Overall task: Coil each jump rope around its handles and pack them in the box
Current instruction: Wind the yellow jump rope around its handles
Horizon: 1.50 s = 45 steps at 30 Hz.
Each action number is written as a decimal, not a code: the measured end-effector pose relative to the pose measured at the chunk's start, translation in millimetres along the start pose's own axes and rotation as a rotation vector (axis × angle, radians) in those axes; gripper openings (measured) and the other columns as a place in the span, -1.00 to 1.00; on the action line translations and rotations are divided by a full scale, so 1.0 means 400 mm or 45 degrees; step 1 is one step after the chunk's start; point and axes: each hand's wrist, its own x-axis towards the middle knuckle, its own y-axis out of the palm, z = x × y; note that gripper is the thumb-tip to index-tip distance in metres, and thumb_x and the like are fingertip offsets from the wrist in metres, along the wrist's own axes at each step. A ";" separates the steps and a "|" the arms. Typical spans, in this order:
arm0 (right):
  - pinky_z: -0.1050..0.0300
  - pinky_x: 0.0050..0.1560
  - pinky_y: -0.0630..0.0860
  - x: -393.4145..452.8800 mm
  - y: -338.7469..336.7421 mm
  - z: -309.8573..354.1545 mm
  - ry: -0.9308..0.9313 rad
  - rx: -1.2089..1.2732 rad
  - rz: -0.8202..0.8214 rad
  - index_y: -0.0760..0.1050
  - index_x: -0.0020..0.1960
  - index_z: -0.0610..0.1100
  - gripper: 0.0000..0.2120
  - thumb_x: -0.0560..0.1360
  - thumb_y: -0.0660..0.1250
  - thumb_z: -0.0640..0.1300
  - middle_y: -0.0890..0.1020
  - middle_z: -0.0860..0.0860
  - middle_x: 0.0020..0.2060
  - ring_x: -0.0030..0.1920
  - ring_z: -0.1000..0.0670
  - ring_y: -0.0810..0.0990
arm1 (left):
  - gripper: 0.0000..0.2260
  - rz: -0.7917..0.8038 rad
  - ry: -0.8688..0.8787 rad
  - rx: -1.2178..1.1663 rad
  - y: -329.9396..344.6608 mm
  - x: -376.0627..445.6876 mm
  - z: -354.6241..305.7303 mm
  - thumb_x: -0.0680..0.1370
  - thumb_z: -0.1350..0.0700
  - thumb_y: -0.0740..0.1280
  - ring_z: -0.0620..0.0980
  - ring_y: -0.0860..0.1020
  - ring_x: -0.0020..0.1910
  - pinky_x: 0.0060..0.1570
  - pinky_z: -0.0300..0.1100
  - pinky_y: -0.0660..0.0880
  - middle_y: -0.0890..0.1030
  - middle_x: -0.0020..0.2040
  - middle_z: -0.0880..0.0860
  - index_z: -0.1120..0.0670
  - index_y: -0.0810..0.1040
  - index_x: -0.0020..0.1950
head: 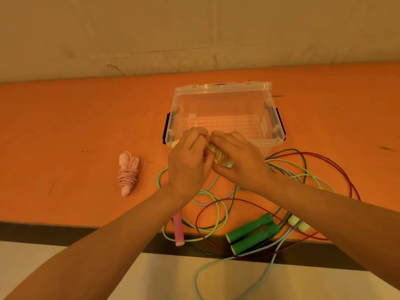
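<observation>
My left hand and my right hand meet over the table and both grip a pale yellow jump rope bundle, its cord wound round the handles. Just behind them stands the clear plastic box, open and with nothing inside. A pink jump rope, coiled round its handles, lies on the table to the left. Loose ropes lie tangled under my forearms: light green cord, dark red cord, two green handles, a pink handle.
The orange table ends at a dark front edge. A pale blue cord hangs over that edge toward the floor. Two cream handles lie at the right. A plain wall rises behind the table.
</observation>
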 end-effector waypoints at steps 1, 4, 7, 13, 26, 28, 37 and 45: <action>0.14 -0.03 0.47 -0.001 0.000 -0.002 0.008 0.001 -0.002 0.48 0.27 -0.15 -0.56 0.43 0.33 0.00 0.55 -0.01 0.19 0.07 -0.01 0.47 | -0.88 0.009 0.032 0.020 0.000 -0.005 0.007 0.30 0.41 0.35 -0.02 0.47 -0.17 -0.29 -0.25 0.36 0.58 -0.14 0.14 0.24 0.49 -0.25; 0.17 -0.04 0.44 -0.005 -0.004 -0.015 -0.003 -0.030 -0.001 0.48 0.26 -0.11 -0.58 0.45 0.31 0.03 0.56 0.00 0.18 0.05 -0.01 0.47 | -0.94 0.046 0.160 0.112 -0.004 -0.020 0.032 0.41 0.33 0.37 0.01 0.52 -0.13 -0.20 -0.09 0.37 0.59 -0.08 0.10 0.22 0.52 -0.23; 0.25 -0.01 0.35 -0.007 -0.003 -0.023 -0.050 -0.095 0.021 0.51 0.24 -0.14 -0.59 0.48 0.29 0.05 0.57 -0.01 0.17 0.03 0.00 0.46 | -0.94 0.077 0.235 0.150 -0.008 -0.027 0.046 0.45 0.28 0.38 0.02 0.56 -0.12 -0.13 -0.05 0.34 0.60 -0.06 0.07 0.20 0.55 -0.22; 0.10 -0.06 0.50 -0.007 0.004 -0.038 0.012 -0.056 -0.044 0.53 0.24 -0.14 -0.59 0.46 0.33 0.04 0.59 -0.02 0.15 0.02 -0.05 0.52 | -0.88 0.154 0.291 0.087 -0.011 -0.026 0.081 0.50 0.15 0.38 -0.03 0.53 -0.07 0.00 0.00 0.24 0.51 0.09 0.00 0.11 0.61 0.02; 0.14 0.07 0.47 -0.014 -0.011 -0.070 -0.130 -0.022 0.059 0.53 0.23 -0.19 -0.59 0.47 0.37 0.01 0.60 -0.06 0.14 0.06 -0.08 0.55 | -0.77 0.472 0.055 -0.211 -0.040 0.008 0.130 0.50 -0.04 0.32 -0.13 0.45 0.01 0.00 -0.06 0.11 0.54 0.02 -0.13 -0.12 0.61 0.13; 0.15 0.07 0.46 -0.018 -0.010 -0.071 -0.149 -0.034 0.080 0.53 0.23 -0.18 -0.59 0.47 0.38 0.01 0.60 -0.05 0.14 0.05 -0.07 0.55 | -0.78 0.481 0.068 -0.181 -0.039 0.008 0.127 0.50 -0.06 0.31 -0.14 0.44 0.01 -0.02 -0.09 0.09 0.55 -0.02 -0.14 -0.07 0.65 0.07; 0.09 0.07 0.48 -0.024 -0.013 -0.075 -0.180 0.029 0.192 0.49 0.26 -0.15 -0.59 0.48 0.37 0.01 0.56 -0.01 0.17 0.11 -0.03 0.51 | -0.83 0.771 0.061 -0.104 -0.026 -0.002 0.093 0.46 -0.01 0.09 -0.17 0.27 0.02 -0.12 -0.16 0.01 0.42 0.01 -0.11 0.02 0.40 -0.08; -0.08 -0.01 0.50 -0.032 0.002 -0.069 -0.162 0.027 0.198 0.46 0.28 -0.09 -0.63 0.52 0.33 0.01 0.53 0.01 0.20 0.08 -0.08 0.53 | -0.95 0.720 -0.319 -0.310 -0.005 -0.037 0.066 0.52 0.12 0.09 -0.04 0.45 0.09 0.08 -0.28 0.29 0.47 0.16 0.05 0.04 0.25 -0.04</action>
